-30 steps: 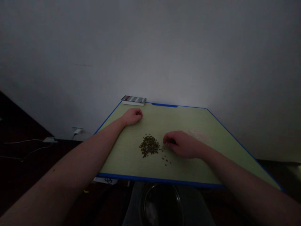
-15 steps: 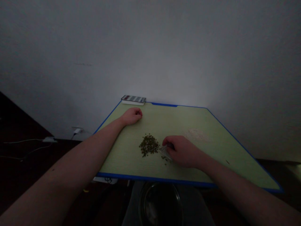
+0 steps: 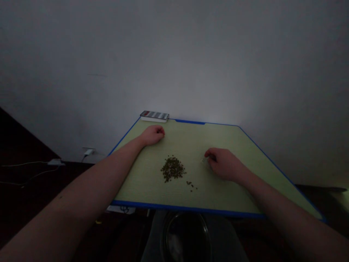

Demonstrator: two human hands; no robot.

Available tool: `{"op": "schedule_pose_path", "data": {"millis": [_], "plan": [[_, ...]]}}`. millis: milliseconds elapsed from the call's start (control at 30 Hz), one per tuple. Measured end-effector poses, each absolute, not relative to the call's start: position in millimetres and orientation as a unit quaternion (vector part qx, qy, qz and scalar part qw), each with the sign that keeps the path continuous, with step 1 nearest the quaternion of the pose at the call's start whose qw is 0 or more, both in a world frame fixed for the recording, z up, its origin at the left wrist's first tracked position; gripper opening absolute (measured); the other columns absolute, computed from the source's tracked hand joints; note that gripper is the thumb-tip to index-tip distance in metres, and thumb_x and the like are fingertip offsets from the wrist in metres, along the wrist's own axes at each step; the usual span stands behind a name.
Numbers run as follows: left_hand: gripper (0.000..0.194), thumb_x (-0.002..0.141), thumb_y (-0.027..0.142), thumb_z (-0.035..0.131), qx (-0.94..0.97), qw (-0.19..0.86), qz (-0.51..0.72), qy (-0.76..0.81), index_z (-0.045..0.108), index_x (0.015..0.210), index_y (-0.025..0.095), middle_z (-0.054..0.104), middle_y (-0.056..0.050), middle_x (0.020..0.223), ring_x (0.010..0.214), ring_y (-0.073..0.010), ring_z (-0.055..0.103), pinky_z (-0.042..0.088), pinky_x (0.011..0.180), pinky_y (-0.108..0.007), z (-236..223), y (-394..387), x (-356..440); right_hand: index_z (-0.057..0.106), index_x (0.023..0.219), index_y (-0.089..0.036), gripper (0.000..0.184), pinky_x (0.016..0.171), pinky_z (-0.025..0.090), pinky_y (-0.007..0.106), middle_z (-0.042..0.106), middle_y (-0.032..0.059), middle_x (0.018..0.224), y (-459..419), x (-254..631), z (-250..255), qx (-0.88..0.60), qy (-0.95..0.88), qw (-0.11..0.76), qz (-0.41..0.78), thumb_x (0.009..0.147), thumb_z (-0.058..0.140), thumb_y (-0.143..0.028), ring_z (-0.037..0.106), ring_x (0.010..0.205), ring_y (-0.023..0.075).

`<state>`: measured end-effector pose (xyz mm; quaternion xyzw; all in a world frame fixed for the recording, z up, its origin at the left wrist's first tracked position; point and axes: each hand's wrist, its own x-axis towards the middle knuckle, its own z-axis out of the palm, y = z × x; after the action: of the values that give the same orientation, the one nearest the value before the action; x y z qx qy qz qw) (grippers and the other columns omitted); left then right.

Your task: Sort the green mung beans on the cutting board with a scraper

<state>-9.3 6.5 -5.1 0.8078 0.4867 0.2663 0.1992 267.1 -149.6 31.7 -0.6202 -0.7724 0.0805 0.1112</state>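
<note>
A heap of small brown-green beans or seeds (image 3: 172,169) lies on the pale green tabletop (image 3: 185,140), with several loose ones (image 3: 191,185) just right of it. Right of the heap, my right hand (image 3: 225,163) pinches a small clear plastic piece (image 3: 205,160); its exact kind is too faint to make out. My left hand (image 3: 153,135) rests loosely curled on the table's far left part, nothing visible in its fingers. The pale patch of fine grains seen earlier is now hidden by my right hand.
A flat white box with a striped dark top (image 3: 154,116) stands at the far left corner, against the wall (image 3: 191,65). Blue edging (image 3: 185,209) runs round the table. A round, shiny-rimmed vessel (image 3: 208,238) sits at my lap. A plug and cables (image 3: 88,152) are at lower left.
My right hand first dipped nearer the loose beans with the clear plastic piece, then moved away to the right and farther back. My left hand has stayed in place.
</note>
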Motion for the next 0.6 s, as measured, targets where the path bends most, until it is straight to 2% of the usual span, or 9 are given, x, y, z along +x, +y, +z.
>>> {"op": "schedule_pose_path", "data": {"millis": [100, 233, 367, 467, 600], "plan": [[0.014, 0.062, 0.022, 0.049, 0.801, 0.209, 0.272, 0.491, 0.058, 0.070, 0.015, 0.052, 0.001, 0.060, 0.057, -0.0111, 0.046, 0.034, 0.052, -0.024, -5, 6, -10, 0.064, 0.093, -0.018, 0.024, 0.063, 0.039, 0.025, 0.067, 0.0053, 0.082, -149, 258, 29, -0.579, -0.800, 0.118, 0.102, 0.076, 0.047, -0.017, 0.058, 0.071, 0.0154], [0.011, 0.061, 0.022, 0.052, 0.779, 0.246, 0.300, 0.493, 0.057, 0.068, 0.015, 0.049, 0.002, 0.056, 0.053, -0.0098, 0.043, 0.033, 0.051, -0.023, -4, 3, -10, 0.064, 0.094, -0.017, 0.026, 0.068, 0.040, 0.027, 0.067, 0.0076, 0.088, -139, 259, 27, -0.596, -0.795, 0.098, 0.066, 0.076, 0.046, -0.014, 0.059, 0.077, 0.0175], [0.018, 0.066, 0.033, 0.053, 0.719, 0.294, 0.357, 0.518, 0.051, 0.061, 0.016, 0.043, 0.005, 0.047, 0.046, -0.0086, 0.038, 0.029, 0.047, -0.023, -1, 0, -8, 0.065, 0.093, -0.014, 0.026, 0.072, 0.040, 0.031, 0.066, 0.0126, 0.092, -129, 272, 31, -0.611, -0.785, 0.095, 0.047, 0.076, 0.045, -0.013, 0.058, 0.082, 0.0220], [0.028, 0.068, 0.040, 0.053, 0.702, 0.281, 0.372, 0.538, 0.047, 0.055, 0.016, 0.040, 0.005, 0.044, 0.043, -0.0077, 0.035, 0.026, 0.045, -0.023, 2, -4, -6, 0.064, 0.094, -0.017, 0.026, 0.071, 0.040, 0.027, 0.067, 0.0079, 0.091, -134, 272, 36, -0.568, -0.814, 0.095, 0.071, 0.076, 0.046, -0.012, 0.058, 0.080, 0.0175], [0.032, 0.069, 0.039, 0.054, 0.701, 0.290, 0.379, 0.529, 0.042, 0.050, 0.017, 0.035, 0.006, 0.041, 0.040, -0.0061, 0.030, 0.022, 0.043, -0.023, 9, -15, -9, 0.063, 0.093, -0.017, 0.026, 0.064, 0.039, 0.024, 0.066, 0.0052, 0.086, -149, 259, 36, -0.485, -0.856, 0.104, 0.147, 0.074, 0.046, -0.011, 0.056, 0.071, 0.0137]]}}
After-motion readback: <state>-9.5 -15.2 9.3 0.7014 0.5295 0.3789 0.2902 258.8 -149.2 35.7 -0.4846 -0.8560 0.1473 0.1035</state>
